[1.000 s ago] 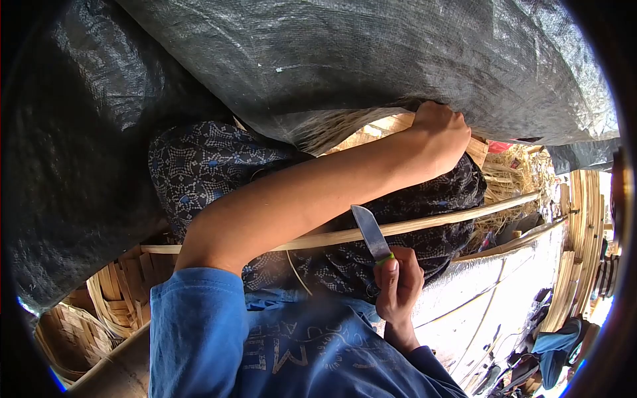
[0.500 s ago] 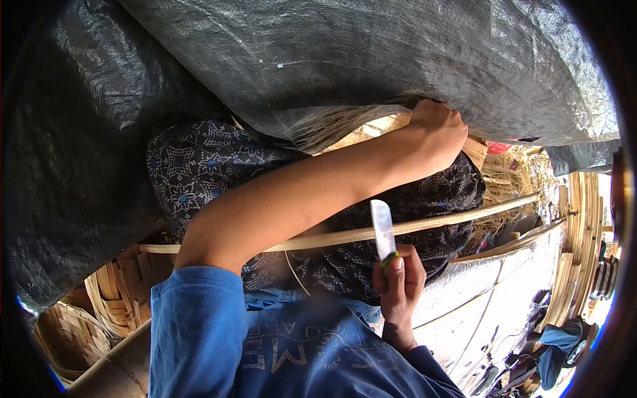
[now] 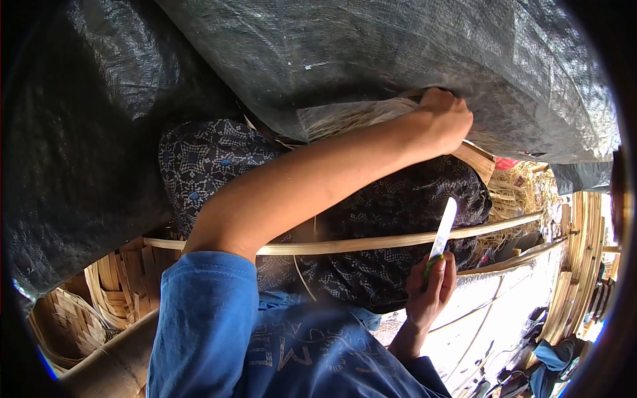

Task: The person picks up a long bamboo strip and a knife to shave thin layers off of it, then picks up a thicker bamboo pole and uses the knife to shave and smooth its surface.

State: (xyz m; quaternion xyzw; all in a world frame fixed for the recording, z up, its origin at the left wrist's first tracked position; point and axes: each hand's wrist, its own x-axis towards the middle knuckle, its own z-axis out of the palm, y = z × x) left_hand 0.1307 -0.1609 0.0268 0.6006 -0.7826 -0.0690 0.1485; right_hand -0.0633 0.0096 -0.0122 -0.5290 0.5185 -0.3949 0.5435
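Dark tarpaulin point(image 3: 398, 53) is draped across the upper part of the view, and loose straw point(image 3: 524, 192) and bundled bamboo strips point(image 3: 587, 225) are seen at the right. At the lower left, a woven basket point(image 3: 70, 322) is set beside a thick bamboo pole point(image 3: 119, 355). Patterned fabric point(image 3: 219, 156) is worn over the legs, and a blue T-shirt point(image 3: 206, 312) is worn above it.

Laid crosswise over the lap is a long pale bamboo strip point(image 3: 345, 246), partly hidden by the left forearm point(image 3: 318, 179). Below it, a thin strand point(image 3: 304, 278) is seen against the fabric.

The hands are held apart. By the right hand point(image 3: 431, 288), a knife point(image 3: 443, 229) is gripped at its green handle, blade pointed upward; the strip is overlapped by the blade in view, but whether they are touching cannot be told. The left hand point(image 3: 446, 123) is curled at the tarpaulin's lower edge, its fingertips hidden, so whether anything is grasped there cannot be told.
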